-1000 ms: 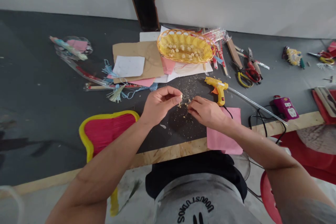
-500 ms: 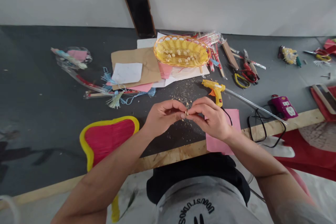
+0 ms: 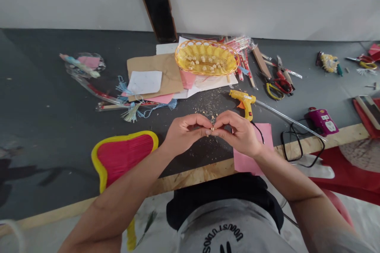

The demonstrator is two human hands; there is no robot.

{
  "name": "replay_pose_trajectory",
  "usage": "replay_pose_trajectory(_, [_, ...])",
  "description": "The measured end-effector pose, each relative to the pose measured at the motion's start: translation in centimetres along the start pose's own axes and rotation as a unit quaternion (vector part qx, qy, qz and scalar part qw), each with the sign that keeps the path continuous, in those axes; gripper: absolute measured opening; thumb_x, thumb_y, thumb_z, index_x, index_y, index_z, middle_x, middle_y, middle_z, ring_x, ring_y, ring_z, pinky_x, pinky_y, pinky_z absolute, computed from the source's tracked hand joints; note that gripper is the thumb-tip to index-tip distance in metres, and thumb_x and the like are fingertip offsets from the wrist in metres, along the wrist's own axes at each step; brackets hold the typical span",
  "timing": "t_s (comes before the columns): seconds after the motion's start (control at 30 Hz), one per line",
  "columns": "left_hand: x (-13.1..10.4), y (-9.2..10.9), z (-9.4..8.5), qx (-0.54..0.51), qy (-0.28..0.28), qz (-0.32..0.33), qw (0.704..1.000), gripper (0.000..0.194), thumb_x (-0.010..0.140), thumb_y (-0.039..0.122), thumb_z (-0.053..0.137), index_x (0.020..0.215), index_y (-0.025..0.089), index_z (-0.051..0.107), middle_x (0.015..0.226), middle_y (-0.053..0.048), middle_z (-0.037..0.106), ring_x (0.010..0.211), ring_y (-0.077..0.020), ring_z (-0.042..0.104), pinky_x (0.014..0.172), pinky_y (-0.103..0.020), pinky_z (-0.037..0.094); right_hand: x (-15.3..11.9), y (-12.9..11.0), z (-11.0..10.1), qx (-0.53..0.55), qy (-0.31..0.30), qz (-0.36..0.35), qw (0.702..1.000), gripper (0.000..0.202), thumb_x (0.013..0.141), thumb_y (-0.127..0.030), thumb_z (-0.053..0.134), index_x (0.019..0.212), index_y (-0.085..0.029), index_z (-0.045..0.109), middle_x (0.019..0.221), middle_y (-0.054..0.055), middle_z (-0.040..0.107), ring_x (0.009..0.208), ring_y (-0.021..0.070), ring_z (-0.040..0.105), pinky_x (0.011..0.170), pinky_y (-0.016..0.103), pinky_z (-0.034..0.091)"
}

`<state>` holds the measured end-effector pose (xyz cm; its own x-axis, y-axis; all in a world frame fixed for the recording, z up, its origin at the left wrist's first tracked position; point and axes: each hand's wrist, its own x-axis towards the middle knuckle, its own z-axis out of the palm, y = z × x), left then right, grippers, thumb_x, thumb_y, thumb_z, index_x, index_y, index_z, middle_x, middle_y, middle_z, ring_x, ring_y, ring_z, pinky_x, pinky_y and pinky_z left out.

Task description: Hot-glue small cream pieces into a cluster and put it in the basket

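A tiny pale tan piece [image 3: 212, 129] is pinched between my two hands, above the dark table near its front edge; its kind is too small to tell. My left hand [image 3: 187, 132] grips it from the left with thumb and fingertips. From the right, my right hand [image 3: 239, 131] pinches it the same way, and the fingertips of both hands meet. Pale crumbs [image 3: 208, 106] lie scattered on the table beyond and under the hands. Farther back, a yellow woven basket [image 3: 185, 53] holds several small pale flower-like pieces [image 3: 203, 59].
A yellow glue gun [image 3: 246, 102] lies right of my hands, above pink paper [image 3: 252, 158]. A pink fan-shaped piece with yellow edging [image 3: 124, 150] lies left. Behind are brown paper [image 3: 172, 69], tassels [image 3: 132, 111], scissors [image 3: 274, 90] and a leaning phone [image 3: 157, 8]. A purple box [image 3: 323, 121] sits right.
Both hands stay together around the tiny piece. My right fingers have curled slightly and shifted at the pinch. The other things on the table keep their places.
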<state>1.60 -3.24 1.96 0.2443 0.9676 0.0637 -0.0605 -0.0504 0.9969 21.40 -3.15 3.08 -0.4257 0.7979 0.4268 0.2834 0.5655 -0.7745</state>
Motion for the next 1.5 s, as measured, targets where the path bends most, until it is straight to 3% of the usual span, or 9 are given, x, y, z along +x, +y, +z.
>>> replay_pose_trajectory(0.13, [0.0, 0.0, 0.0, 0.003, -0.008, 0.006, 1.000, 0.031, 0.070, 0.047, 0.088, 0.071, 0.019, 0.076, 0.074, -0.007, 0.076, 0.067, -0.0168, 0.068, 0.063, -0.028, 0.056, -0.1, 0.0, -0.1, 0.055, -0.003, 0.017, 0.998, 0.016, 0.094, -0.036, 0.070, 0.093, -0.021, 0.065, 0.088, 0.003, 0.069, 0.078, 0.0131, 0.065, 0.071, 0.028, 0.056])
replay_pose_trajectory(0.23, [0.0, 0.1, -0.1, 0.008, -0.002, 0.010, 1.000, 0.027, 0.072, 0.043, 0.087, 0.073, 0.019, 0.076, 0.075, -0.006, 0.076, 0.067, -0.0165, 0.068, 0.063, -0.027, 0.056, -0.3, -0.2, -0.2, 0.096, 0.003, 0.070, 0.993, 0.020, 0.091, -0.038, 0.073, 0.096, -0.020, 0.065, 0.089, 0.003, 0.068, 0.074, 0.0117, 0.064, 0.068, 0.026, 0.055])
replay_pose_trajectory(0.43, [-0.3, 0.0, -0.1, 0.104, 0.018, 0.080, 0.991, 0.010, 0.080, 0.030, 0.081, 0.078, 0.021, 0.078, 0.080, -0.005, 0.078, 0.074, -0.0171, 0.071, 0.072, -0.028, 0.056, -0.5, -1.0, -0.2, 0.083, 0.000, 0.156, 0.984, 0.012, 0.094, -0.030, 0.065, 0.092, -0.018, 0.067, 0.081, 0.002, 0.068, 0.064, 0.0089, 0.058, 0.055, 0.021, 0.046])
replay_pose_trajectory(1.0, [-0.2, -0.1, -0.2, 0.178, 0.006, 0.159, 0.971, 0.006, 0.085, 0.024, 0.077, 0.079, 0.022, 0.077, 0.082, -0.005, 0.079, 0.074, -0.0167, 0.073, 0.074, -0.029, 0.059, -0.5, -0.7, 0.0, 0.003, -0.008, 0.149, 0.989, 0.014, 0.094, -0.025, 0.061, 0.086, -0.019, 0.071, 0.078, 0.001, 0.070, 0.061, 0.0090, 0.055, 0.058, 0.023, 0.044])
replay_pose_trajectory(1.23, [-0.2, -0.1, -0.1, 0.188, 0.007, 0.142, 0.972, 0.009, 0.086, 0.027, 0.076, 0.079, 0.023, 0.077, 0.083, -0.006, 0.080, 0.074, -0.0176, 0.073, 0.075, -0.031, 0.060, -0.4, -0.6, 0.0, -0.001, -0.016, 0.149, 0.989, 0.014, 0.093, -0.024, 0.061, 0.085, -0.019, 0.070, 0.078, 0.001, 0.071, 0.061, 0.0095, 0.055, 0.057, 0.023, 0.044])
replay_pose_trajectory(1.5, [-0.2, -0.4, -0.1, 0.194, 0.009, 0.156, 0.968, 0.009, 0.085, 0.019, 0.074, 0.079, 0.024, 0.077, 0.083, -0.005, 0.080, 0.075, -0.0170, 0.074, 0.074, -0.029, 0.060, -0.4, -0.5, 0.0, 0.000, -0.017, 0.151, 0.988, 0.014, 0.093, -0.023, 0.061, 0.083, -0.019, 0.070, 0.078, 0.001, 0.071, 0.063, 0.0100, 0.057, 0.059, 0.023, 0.046])
